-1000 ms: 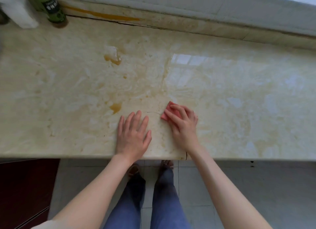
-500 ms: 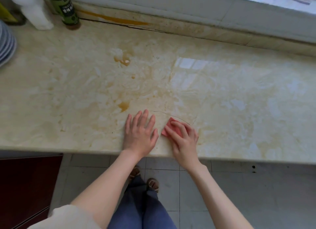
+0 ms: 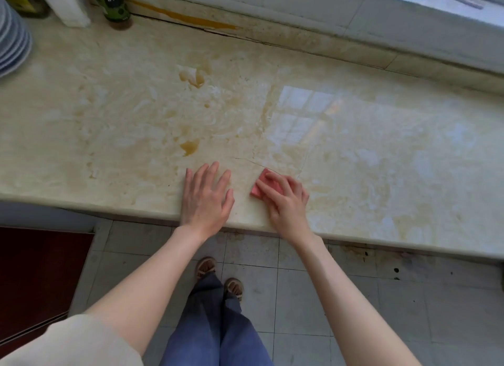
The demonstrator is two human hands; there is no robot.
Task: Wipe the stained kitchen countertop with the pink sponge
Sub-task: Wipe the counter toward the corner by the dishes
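Observation:
The cream marble countertop fills the upper half of the head view. A yellow-brown stain lies just beyond my left hand, another stain further back, and faint smears spread around them. My right hand presses the pink sponge flat on the counter near its front edge; only the sponge's left part shows under my fingers. My left hand rests flat on the counter beside it, fingers spread, holding nothing.
A stack of plates sits at the far left. A green bottle and a white object stand at the back left. A window ledge runs along the back. Tiled floor and my feet lie below the counter edge.
My right hand has drawn the sponge back toward the counter's front edge. My left hand stays flat on the counter. The camera has pulled back and tilted, showing more of the counter's left end.

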